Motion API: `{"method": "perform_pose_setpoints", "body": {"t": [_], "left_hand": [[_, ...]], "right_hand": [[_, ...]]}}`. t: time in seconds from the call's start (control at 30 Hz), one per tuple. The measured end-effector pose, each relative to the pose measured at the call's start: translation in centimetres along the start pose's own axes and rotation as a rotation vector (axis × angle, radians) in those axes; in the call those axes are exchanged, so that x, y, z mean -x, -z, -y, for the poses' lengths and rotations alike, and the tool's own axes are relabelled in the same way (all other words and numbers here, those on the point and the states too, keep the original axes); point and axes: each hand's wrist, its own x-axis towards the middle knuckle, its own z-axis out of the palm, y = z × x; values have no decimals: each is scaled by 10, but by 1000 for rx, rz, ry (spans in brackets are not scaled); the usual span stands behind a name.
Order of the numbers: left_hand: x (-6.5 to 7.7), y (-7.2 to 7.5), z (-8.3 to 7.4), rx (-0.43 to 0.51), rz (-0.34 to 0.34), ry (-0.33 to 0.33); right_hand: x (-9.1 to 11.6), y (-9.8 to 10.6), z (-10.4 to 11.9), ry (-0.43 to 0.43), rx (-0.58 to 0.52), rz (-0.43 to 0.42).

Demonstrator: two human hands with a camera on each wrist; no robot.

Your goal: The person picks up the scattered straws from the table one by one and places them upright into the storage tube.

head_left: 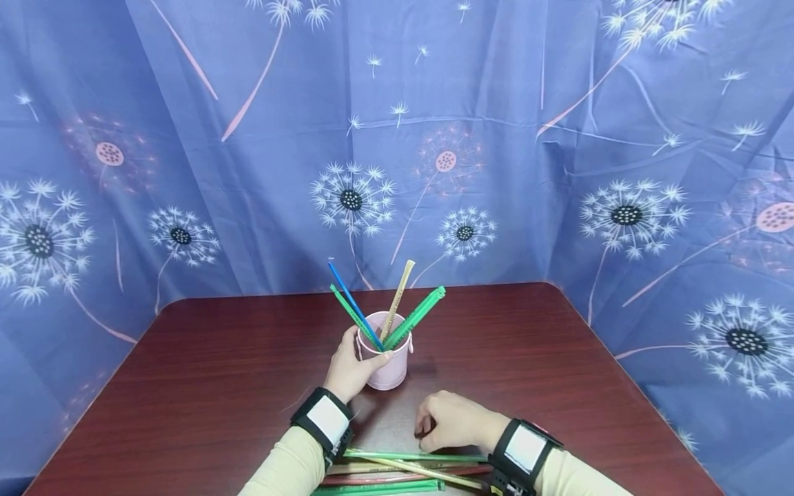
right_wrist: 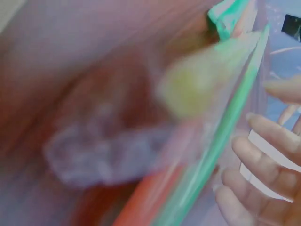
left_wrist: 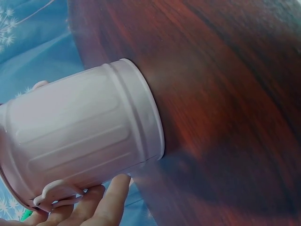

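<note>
My left hand (head_left: 349,370) holds a small pale pink pail (head_left: 387,372), fingers round its left side and thumb at the front rim. The left wrist view shows the pail's ribbed wall (left_wrist: 80,127) and side handle (left_wrist: 59,190). Out of its mouth lean a blue straw (head_left: 346,289), a yellow straw (head_left: 398,296) and green straws (head_left: 418,317). Nearer the front, my right hand (head_left: 462,420) hovers by several wrapped straws with its fingers loosely bent and nothing in them. Among these lie a green straw (head_left: 422,456) and a red straw (right_wrist: 146,202), partly hidden by my right wrist.
The dark red-brown table (head_left: 248,358) has rounded far corners. Behind it and along both sides hangs a blue curtain (head_left: 279,207) with dandelion prints. Each wrist wears a black band with a white patch, below cream sleeves (head_left: 288,461).
</note>
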Motion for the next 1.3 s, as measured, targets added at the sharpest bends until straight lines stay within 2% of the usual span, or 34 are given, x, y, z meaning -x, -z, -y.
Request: {"method": "perform_pose_setpoints", "body": {"t": [0.07,0.17,0.37,0.5,0.7,0.8,0.9,0.97,1.03,1.07,1.13,1.23,1.3], "left_hand": [[1,2,0,-2,-3,5],[2,3,-1,-3,-2,6],[-1,1,-2,12,2,4],[-2,1,-5,18,10,-1],[-2,11,-12,-53,27,-42],[-1,19,-18,-67,-23,-55],[2,27,-27,9,-154,-63],[4,30,-33,116,-242,-77],[6,30,-37,230,-283,-87],[8,29,-39,292,-277,-92],[10,26,-41,409,-215,-95],[13,21,-43,529,-93,-98],[15,19,-44,581,-36,-103]], "right_hand": [[0,-2,4,3,-30,49],[-1,-5,10,-11,-14,86],[-2,-4,9,-37,-23,84],[0,9,3,-35,-53,54],[0,34,-9,-60,-127,7],[-1,47,-14,-83,-178,-22],[-3,56,-15,-85,-262,-64],[-5,60,-12,-80,-338,-99],[-7,62,-8,-72,-412,-143],[-9,61,-6,-68,-459,-164],[-13,60,1,-57,-561,-195],[-19,55,12,-41,-695,-229],[-21,53,18,-31,-764,-241]]}}
